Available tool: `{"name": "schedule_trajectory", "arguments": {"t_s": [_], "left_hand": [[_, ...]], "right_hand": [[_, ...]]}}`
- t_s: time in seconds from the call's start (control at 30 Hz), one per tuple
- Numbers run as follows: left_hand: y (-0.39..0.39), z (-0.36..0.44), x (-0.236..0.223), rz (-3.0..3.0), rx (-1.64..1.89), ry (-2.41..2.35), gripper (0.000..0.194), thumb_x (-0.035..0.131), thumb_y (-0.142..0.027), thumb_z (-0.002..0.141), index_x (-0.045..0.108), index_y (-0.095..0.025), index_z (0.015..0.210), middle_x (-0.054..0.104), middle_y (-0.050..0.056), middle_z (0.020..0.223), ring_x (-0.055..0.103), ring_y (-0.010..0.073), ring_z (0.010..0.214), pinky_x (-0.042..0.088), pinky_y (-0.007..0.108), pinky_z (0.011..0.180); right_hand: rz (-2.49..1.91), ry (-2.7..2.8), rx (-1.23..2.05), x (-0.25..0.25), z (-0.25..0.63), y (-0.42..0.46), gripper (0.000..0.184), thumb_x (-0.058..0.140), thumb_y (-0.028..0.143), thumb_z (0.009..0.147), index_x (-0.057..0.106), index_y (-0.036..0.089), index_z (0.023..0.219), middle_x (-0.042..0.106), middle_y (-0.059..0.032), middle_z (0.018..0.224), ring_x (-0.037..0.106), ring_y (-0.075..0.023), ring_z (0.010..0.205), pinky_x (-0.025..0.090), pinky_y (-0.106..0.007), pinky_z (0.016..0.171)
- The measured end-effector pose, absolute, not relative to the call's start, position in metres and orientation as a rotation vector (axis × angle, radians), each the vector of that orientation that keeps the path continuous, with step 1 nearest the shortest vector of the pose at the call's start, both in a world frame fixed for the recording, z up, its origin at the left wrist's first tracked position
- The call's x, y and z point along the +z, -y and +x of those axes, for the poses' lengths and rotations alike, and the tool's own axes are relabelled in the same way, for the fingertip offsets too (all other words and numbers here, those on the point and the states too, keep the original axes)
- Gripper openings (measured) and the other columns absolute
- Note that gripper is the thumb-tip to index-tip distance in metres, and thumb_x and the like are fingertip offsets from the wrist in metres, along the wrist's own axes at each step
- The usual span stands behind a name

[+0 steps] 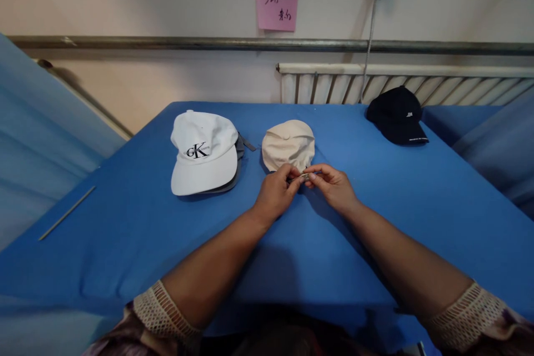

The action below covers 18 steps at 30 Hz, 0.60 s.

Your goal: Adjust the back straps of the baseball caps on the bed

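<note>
A beige cap (pixel 288 144) lies on the blue-covered table, its crown toward the far side and its back edge toward me. At that near edge, my left hand (pixel 277 190) and my right hand (pixel 336 186) meet, fingers closed. Between their fingertips shows a small metal strap buckle (pixel 306 177), pinched from both sides. My fingers cover most of the strap, so how it runs through the buckle cannot be made out.
To the left, a white cap (pixel 204 150) with black lettering rests on a grey cap (pixel 239 150). A black cap (pixel 396 114) sits at the far right. A thin stick (pixel 67 214) lies on the blue cloth (pixel 137 239). Behind are a radiator (pixel 325 86) and a rail (pixel 208 43).
</note>
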<state>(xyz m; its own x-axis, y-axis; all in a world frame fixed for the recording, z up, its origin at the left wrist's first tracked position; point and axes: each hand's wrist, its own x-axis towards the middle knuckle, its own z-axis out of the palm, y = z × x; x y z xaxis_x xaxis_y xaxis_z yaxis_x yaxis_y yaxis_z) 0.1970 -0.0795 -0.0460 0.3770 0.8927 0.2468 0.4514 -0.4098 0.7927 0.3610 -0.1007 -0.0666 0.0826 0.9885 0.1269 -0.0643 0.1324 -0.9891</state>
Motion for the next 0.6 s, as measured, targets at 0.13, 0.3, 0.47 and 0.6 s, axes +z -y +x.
{"name": "schedule_trajectory", "arguments": {"t_s": [0.13, 0.3, 0.47, 0.6], "left_hand": [[0.081, 0.196, -0.042, 2.123, 0.847, -1.194, 0.013, 0.059, -0.033, 0.087, 0.059, -0.02, 0.092, 0.07, 0.001, 0.086, 0.064, 0.015, 0.074, 0.047, 0.026, 0.068], [0.084, 0.193, -0.037, 2.392, 0.786, -1.205, 0.02, 0.058, -0.028, 0.087, 0.058, -0.021, 0.106, 0.069, 0.005, 0.1, 0.063, 0.0202, 0.092, 0.047, 0.031, 0.08], [0.088, 0.193, -0.034, 2.645, 0.679, -1.221, 0.022, 0.058, -0.029, 0.089, 0.059, -0.021, 0.109, 0.067, 0.006, 0.1, 0.059, 0.022, 0.094, 0.044, 0.036, 0.086], [0.09, 0.193, -0.03, 2.754, 0.644, -1.29, 0.023, 0.056, -0.034, 0.09, 0.06, -0.021, 0.109, 0.067, 0.006, 0.096, 0.058, 0.0232, 0.092, 0.042, 0.037, 0.082]], "right_hand": [[-1.066, 1.149, 1.105, -0.067, 0.358, 0.101, 0.027, 0.07, 0.044, 0.074, 0.069, 0.02, 0.087, 0.07, -0.0023, 0.074, 0.064, -0.0143, 0.065, 0.054, -0.032, 0.067], [-1.049, 1.095, 1.12, -0.068, 0.359, 0.099, 0.027, 0.072, 0.043, 0.072, 0.068, 0.02, 0.086, 0.069, -0.0019, 0.072, 0.063, -0.0135, 0.063, 0.053, -0.031, 0.064], [-1.059, 1.032, 1.172, -0.066, 0.359, 0.098, 0.028, 0.076, 0.042, 0.068, 0.068, 0.019, 0.082, 0.069, -0.001, 0.072, 0.06, -0.0111, 0.059, 0.05, -0.027, 0.061], [-1.044, 0.98, 1.234, -0.063, 0.359, 0.1, 0.029, 0.081, 0.04, 0.065, 0.068, 0.019, 0.08, 0.069, 0.0002, 0.069, 0.06, -0.0104, 0.057, 0.047, -0.025, 0.057]]}}
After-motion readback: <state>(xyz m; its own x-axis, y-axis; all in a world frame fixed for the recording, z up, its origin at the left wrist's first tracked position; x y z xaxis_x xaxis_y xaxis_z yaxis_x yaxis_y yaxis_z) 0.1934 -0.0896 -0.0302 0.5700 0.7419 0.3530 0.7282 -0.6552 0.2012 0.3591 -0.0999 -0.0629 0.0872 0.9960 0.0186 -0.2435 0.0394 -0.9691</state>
